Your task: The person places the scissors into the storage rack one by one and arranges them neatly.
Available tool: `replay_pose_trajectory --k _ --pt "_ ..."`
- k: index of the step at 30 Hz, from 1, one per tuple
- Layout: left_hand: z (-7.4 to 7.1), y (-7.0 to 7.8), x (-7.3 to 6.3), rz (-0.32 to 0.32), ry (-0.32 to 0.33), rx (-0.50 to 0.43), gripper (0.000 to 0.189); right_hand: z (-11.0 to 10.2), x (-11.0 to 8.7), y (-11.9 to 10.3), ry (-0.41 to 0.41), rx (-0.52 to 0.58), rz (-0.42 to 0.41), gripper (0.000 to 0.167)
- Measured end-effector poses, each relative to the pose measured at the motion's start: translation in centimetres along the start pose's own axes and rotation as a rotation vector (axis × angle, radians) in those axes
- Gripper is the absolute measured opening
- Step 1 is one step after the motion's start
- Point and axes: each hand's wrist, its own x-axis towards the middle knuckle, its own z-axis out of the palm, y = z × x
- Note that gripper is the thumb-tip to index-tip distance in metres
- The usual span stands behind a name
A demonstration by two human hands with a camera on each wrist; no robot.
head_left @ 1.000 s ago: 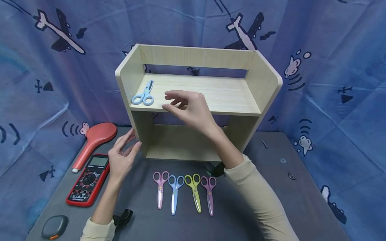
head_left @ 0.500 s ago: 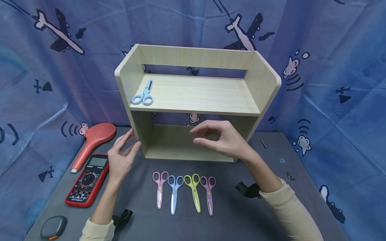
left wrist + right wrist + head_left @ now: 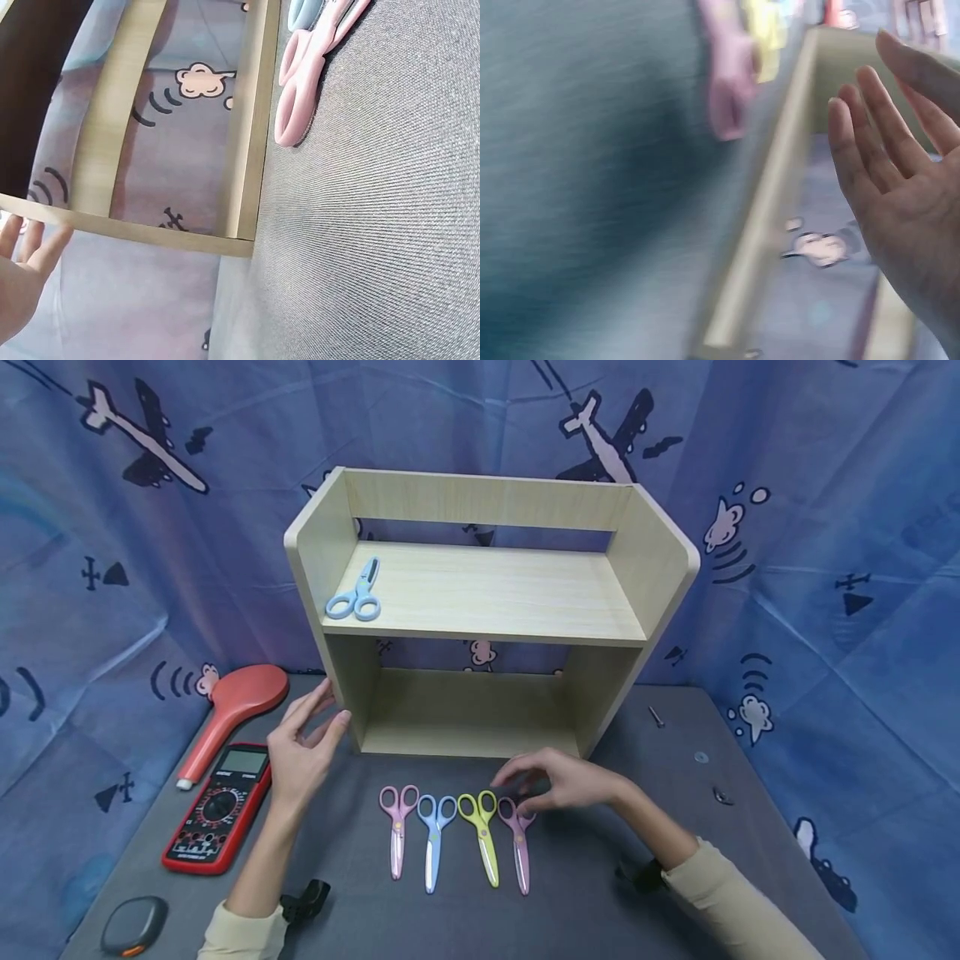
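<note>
perhaps touching scissors (image 3: pixel 521 850); right fingers (image 3: pixel 890 122) parted

Motion blur throughout the right wrist view.

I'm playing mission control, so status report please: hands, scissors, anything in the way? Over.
Left hand at left side of shelf. Right hand empty, close to rightmost scissors on table. Light-blue scissors up on shelf. Nothing seen in the way.
</note>
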Motion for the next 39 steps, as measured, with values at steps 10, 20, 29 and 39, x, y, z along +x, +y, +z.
replay_pose_trajectory --k 10,20,29,39 --pt "0.0 0.0 0.0 -0.004 -0.001 0.012 0.057 1.6 -0.6 4.9 -0.034 -0.103 0.097 0.061" --pt "-0.1 0.1 -0.1 -0.01 -0.003 0.022 0.057 1.6 -0.4 5.7 -0.051 -0.127 0.064 0.059" --pt "0.0 0.1 0.0 -0.002 -0.002 0.009 0.057 1.8 -0.6 4.6 -0.077 -0.2 0.089 0.054" --pt "0.0 0.2 0.0 -0.008 -0.004 0.005 0.056 2.1 -1.8 3.6 -0.074 -0.315 0.14 0.051"
